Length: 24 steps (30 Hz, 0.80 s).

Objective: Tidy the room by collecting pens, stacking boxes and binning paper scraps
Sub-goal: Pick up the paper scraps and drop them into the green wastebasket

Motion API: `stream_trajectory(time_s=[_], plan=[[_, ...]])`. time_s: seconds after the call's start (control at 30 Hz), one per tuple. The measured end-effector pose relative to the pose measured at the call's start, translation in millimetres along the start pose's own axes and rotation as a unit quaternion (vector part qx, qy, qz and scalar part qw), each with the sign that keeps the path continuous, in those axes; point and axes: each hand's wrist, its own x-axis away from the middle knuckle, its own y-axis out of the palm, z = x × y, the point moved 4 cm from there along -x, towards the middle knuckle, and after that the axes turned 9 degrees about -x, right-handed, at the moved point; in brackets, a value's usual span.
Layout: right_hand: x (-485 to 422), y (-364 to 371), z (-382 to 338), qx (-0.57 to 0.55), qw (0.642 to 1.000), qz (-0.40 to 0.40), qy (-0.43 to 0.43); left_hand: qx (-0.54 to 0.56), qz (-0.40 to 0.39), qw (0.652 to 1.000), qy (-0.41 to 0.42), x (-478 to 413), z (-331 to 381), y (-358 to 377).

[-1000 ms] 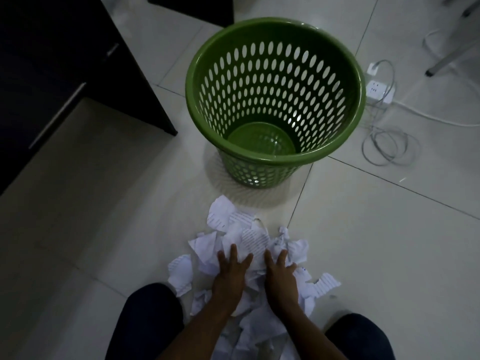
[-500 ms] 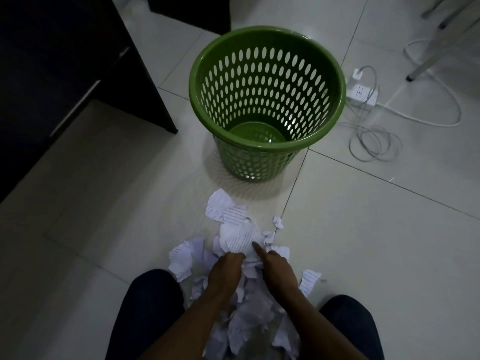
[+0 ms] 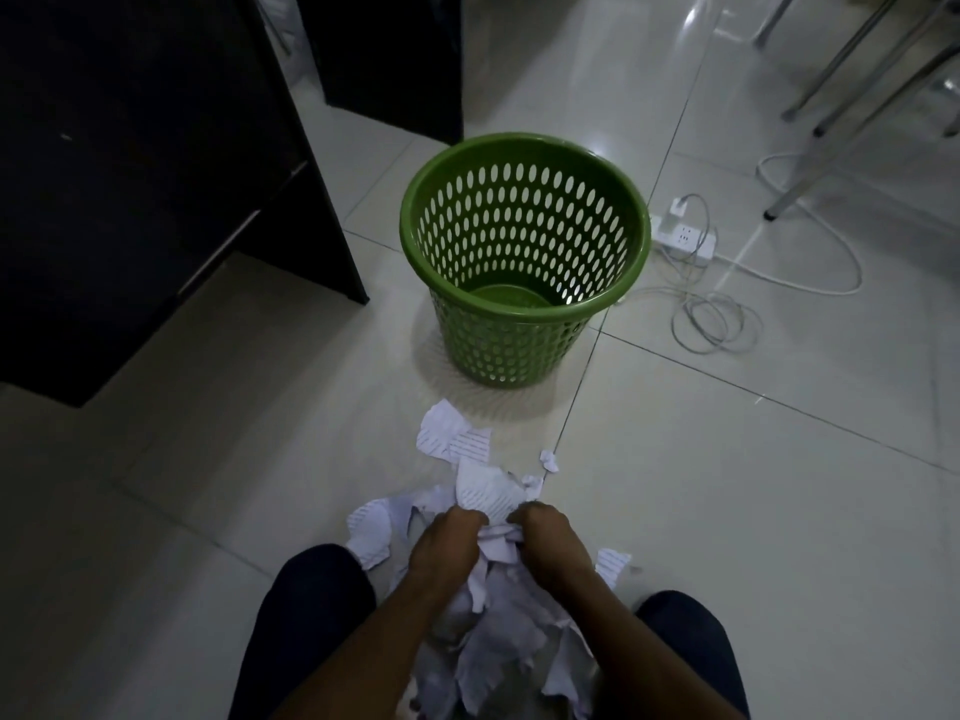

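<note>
- The pale tiled floor (image 3: 753,511) took up most of the view, with lots of open room on the right and in the strip between the pile and the bin.
- A dark desk (image 3: 130,174) boxed in the left side. Its near corner sat just left of the bin, with a gap of bare tile between them.
- The green bin (image 3: 498,350) stood upright straight ahead, with nothing in it that I could see.
- The paper scraps (image 3: 488,491) were heaped on the floor between the person's knees. One printed piece (image 3: 452,431) lay loose nearer the bin.
- The left hand (image 3: 447,543) and right hand (image 3: 550,543) were side by side on top of the heap. Both had fingers curled in, bunching up paper.
- A power strip (image 3: 685,239) and a coiled cable (image 3: 711,319) hugged the bin's right side, so it's tighter there.
- A tiny scrap (image 3: 549,459) sat alone by the grout line.
- A second earlier the fingers were spread flat on the pile. Since then they'd closed into fists and pulled the scraps inward, and the bin hadn't filled at all.
</note>
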Motion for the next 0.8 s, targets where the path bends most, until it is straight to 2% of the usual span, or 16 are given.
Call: stream_trajectory(time_s=[0.13, 0.3, 0.5, 0.63, 0.8], plan=[[3, -20, -8, -0.017, 0.999, 0.025, -0.013, -0.007, -0.048, 0.998, 0.028, 1, 7, -18], [8, -49, -25, -0.005, 0.995, 0.078, -0.060, -0.023, 0.012, 0.998, 0.062, 2, 16, -50], [7, -76, -40, 0.000, 0.993, 0.087, -0.076, -0.005, 0.067, 0.994, 0.083, 9, 24, -79], [9, -95, -51, 0.013, 0.993, 0.086, -0.080, -0.029, 0.060, 0.992, 0.110, 11, 34, -98], [14, -131, -71, 0.077, 0.983, 0.108, -0.126, -0.062, 0.171, 0.980, 0.078, 20, 49, -138]])
